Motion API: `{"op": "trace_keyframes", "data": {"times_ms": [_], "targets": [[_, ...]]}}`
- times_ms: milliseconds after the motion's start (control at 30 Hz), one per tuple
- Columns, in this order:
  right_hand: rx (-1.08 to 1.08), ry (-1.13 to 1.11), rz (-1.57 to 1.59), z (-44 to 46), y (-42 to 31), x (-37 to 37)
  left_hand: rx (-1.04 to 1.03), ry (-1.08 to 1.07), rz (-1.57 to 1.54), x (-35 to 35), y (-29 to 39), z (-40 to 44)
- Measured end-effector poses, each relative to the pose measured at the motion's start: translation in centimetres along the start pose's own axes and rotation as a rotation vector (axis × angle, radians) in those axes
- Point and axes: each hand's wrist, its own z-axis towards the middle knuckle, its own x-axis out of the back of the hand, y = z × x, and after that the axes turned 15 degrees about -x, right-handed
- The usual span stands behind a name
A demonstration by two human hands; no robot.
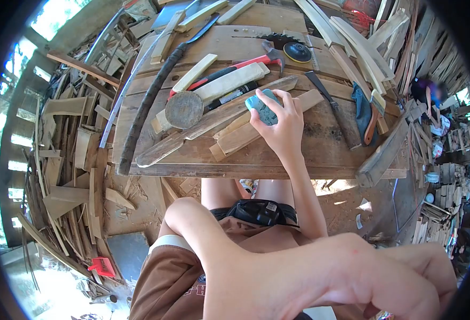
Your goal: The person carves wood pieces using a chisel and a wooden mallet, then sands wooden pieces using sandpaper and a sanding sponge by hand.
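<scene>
My right hand (280, 120) grips a blue-green block (267, 109) between thumb and fingers, above wooden strips (245, 136) on the worktable. My left hand (405, 274) is large and close to the camera at the lower right, its fingers curled; what they hold, if anything, is hidden. Left of the block lie a round wooden disc (184, 110), a black marker-like tube (232, 96) and a pale wood bar (234, 84). A red-and-black hammer (240, 65) lies behind them.
A long dark-handled blade (155, 96) lies on the table's left. A black disc (298, 52), a wooden-handled blade (336, 112) and a saw-like wooden handle (372, 121) lie right. Wood is stacked around. Another person (428, 93) is at the far right.
</scene>
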Motion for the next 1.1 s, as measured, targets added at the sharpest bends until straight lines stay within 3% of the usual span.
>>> {"op": "trace_keyframes", "data": {"times_ms": [900,1000,1100], "targets": [[0.002,0.007,0.021,0.0,-0.1,0.0,0.035,0.044,0.049,2.2,2.6,0.9],[-0.001,0.009,0.021,-0.2,0.0,0.1,0.065,0.116,0.229,3.7,4.1,0.8],[-0.006,-0.005,0.018,-0.2,0.2,0.2,0.155,0.281,0.897,6.4,7.3,-1.2]]}}
